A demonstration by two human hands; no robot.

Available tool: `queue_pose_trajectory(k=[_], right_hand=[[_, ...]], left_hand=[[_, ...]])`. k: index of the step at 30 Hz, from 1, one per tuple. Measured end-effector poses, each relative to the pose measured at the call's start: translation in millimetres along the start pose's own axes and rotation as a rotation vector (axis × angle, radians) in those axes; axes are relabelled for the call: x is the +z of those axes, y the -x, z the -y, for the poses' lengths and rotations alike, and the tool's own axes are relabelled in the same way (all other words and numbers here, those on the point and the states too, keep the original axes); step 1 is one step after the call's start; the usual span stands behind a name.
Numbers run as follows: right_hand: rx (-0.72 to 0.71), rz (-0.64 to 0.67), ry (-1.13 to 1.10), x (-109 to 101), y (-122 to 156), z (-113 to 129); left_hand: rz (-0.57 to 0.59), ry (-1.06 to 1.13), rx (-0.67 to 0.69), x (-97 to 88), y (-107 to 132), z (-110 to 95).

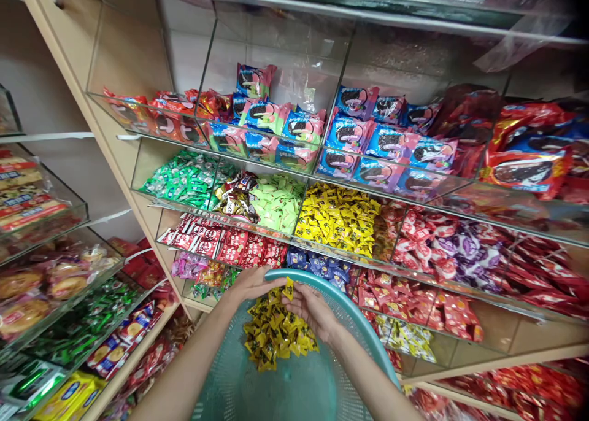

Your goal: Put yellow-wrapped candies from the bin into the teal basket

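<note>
A teal plastic basket (pixel 363 323) with mesh sides stands low in the middle of the view, with a heap of yellow wrapped candies (pixel 280 335) inside it. My left hand (pixel 251 286) is closed over the basket's far left rim, thumb stretched inward; its other fingers are mostly hidden. Inside the basket, above the heap, my right hand (pixel 317 313) has its fingers bent around one yellow wrapped candy (pixel 288 288). That candy is close to my left thumb's tip. More of the same yellow candies (pixel 340 218) fill a shelf compartment just beyond the basket.
Clear-fronted shelves hold green candies (pixel 179 178), pale green packets (pixel 276 203), red packets (pixel 251 249) and purple-wrapped sweets (pixel 473 255). Blue-and-pink cookie packs (pixel 350 132) line the shelf above. At left, another rack carries packaged cakes (pixel 23 286). The basket's far rim is close to the lower shelf edges.
</note>
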State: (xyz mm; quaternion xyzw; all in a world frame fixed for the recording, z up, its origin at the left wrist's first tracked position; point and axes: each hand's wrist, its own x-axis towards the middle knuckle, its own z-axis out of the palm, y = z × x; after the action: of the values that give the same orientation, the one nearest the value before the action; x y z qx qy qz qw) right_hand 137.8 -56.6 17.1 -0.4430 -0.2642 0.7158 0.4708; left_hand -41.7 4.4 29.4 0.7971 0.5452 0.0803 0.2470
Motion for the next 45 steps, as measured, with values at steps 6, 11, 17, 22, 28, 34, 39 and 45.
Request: queue_pose_trajectory(k=[6,11,17,22,28,34,39,45], right_hand=[[0.026,0.016,-0.045,-3.1,-2.2,-1.2],[0.044,0.01,-0.069,-2.9,-1.5,-0.8],[0.056,-0.019,-0.106,-3.3,-2.1,0.4],[0.095,-0.025,-0.116,-5.5,-4.6,1.3],[0.127,-0.013,-0.117,-8.3,-6.2,0.5],[0.023,-0.025,-0.023,-3.5,-0.3,8.9],[-0.114,0.053,0.057,15.2,26.7,37.9],[-0.215,0.152,0.169,38.5,60.4,54.9]], left_hand=[[0.007,-0.017,0.029,-1.9,0.2,-0.3],[0.014,-0.041,0.057,-4.1,1.2,-1.5],[0.015,-0.047,0.076,-4.4,1.0,-1.8],[0.013,-0.036,0.076,-4.8,2.1,-2.5],[-0.001,-0.047,0.084,-4.5,2.1,-2.4],[-0.017,-0.025,0.054,2.1,-1.2,2.6],[-0.034,-0.002,0.021,6.8,-2.0,5.3],[-0.026,-0.02,0.014,8.4,-3.9,6.2]])
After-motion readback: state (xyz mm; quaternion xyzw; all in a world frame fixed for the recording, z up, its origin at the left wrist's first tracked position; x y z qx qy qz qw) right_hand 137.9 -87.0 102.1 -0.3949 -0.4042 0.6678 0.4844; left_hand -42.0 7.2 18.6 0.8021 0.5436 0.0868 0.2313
